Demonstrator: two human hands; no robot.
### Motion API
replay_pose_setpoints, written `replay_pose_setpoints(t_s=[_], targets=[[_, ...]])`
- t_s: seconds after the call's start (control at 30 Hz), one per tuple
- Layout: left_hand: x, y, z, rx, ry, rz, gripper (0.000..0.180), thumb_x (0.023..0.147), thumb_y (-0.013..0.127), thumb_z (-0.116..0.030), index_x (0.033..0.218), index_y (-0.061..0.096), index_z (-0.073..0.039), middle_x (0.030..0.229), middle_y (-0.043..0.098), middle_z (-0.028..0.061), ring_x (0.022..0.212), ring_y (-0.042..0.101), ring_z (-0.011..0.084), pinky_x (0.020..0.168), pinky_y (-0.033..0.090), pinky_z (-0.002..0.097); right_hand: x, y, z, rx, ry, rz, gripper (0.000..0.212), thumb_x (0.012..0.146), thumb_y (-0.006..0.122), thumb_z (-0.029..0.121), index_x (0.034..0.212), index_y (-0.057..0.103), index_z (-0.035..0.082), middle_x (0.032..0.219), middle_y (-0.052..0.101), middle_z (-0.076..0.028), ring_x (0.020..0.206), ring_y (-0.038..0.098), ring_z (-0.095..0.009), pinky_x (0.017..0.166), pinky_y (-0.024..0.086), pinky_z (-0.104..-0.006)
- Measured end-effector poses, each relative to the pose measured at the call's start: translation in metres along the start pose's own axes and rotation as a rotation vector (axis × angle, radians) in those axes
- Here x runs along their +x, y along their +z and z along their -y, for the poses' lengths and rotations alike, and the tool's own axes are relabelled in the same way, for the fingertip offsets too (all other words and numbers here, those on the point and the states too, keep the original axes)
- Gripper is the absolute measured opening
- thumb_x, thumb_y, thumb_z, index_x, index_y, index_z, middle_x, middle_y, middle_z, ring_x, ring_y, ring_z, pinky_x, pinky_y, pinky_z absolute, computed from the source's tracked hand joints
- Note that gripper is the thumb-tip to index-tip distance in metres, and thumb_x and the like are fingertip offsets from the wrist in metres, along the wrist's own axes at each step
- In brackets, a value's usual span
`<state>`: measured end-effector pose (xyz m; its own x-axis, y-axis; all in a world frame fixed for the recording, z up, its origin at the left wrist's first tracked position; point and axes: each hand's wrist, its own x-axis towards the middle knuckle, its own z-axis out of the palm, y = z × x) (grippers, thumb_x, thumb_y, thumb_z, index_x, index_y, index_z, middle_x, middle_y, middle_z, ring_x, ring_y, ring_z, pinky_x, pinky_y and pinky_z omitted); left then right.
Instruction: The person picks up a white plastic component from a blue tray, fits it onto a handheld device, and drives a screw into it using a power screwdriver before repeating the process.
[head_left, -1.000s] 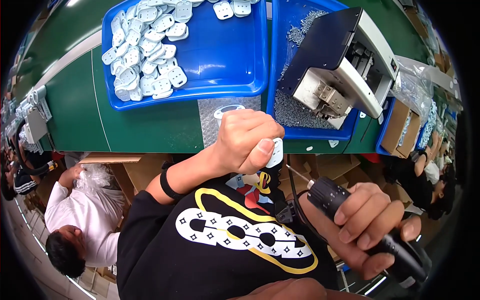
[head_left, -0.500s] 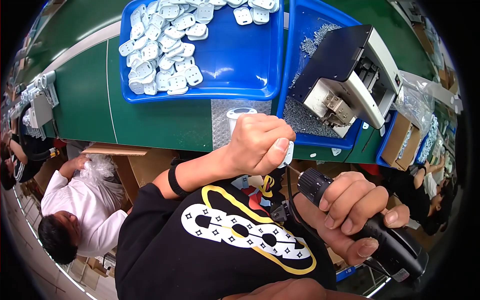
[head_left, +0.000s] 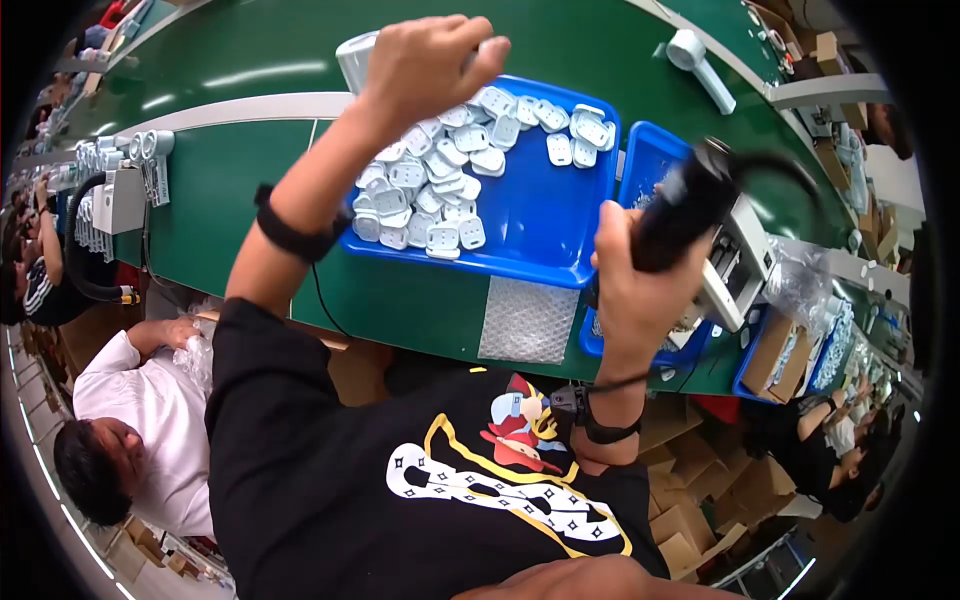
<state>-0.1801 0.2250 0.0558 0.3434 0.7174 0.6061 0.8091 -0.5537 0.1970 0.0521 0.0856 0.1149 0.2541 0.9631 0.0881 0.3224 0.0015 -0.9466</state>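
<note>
My left hand [head_left: 428, 68] is raised over the far left of the blue tray, its fingers curled. A white plastic housing [head_left: 356, 64] with a rounded end shows beside it and appears to be in its grip; the hand hides the rest. Below the hand many flat white plates [head_left: 440, 170] with small holes lie heaped in the blue tray [head_left: 555, 225]. My right hand [head_left: 645, 275] is wrapped round a black power screwdriver [head_left: 685, 205], held up over the right-hand blue tray. The tool's upper end is smeared by motion.
A smaller blue tray [head_left: 650, 150] sits behind a screw-feeding machine [head_left: 742, 265]. Bubble wrap [head_left: 530, 318] lies at the green table's near edge. A white handled part [head_left: 702, 68] lies far right. A person in white [head_left: 150, 430] sits at left, near a grey-white device [head_left: 120, 200].
Both hands have moved apart and away from my body. The left went up and left with the white housing; the right lifted the power screwdriver, which no longer points at the housing.
</note>
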Motion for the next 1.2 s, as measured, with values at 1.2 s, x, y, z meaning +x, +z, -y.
replay_pose_setpoints(t_s=[1.2], targets=[[-0.192, -0.13, -0.085, -1.022, -0.684, -0.068, 0.061, 0.099, 0.059, -0.039, 0.138, 0.042, 0.005, 0.113, 0.061, 0.0205, 0.098, 0.06, 0.0277, 0.087, 0.052, 0.0406, -0.051, -0.045, -0.013, 0.541, 0.267, 0.697, 0.062, 0.086, 0.08, 0.032, 0.128, 0.048, 0.0, 0.076, 0.057, -0.002, 0.071, 0.056, -0.013, 0.064, 0.046, -0.0297]])
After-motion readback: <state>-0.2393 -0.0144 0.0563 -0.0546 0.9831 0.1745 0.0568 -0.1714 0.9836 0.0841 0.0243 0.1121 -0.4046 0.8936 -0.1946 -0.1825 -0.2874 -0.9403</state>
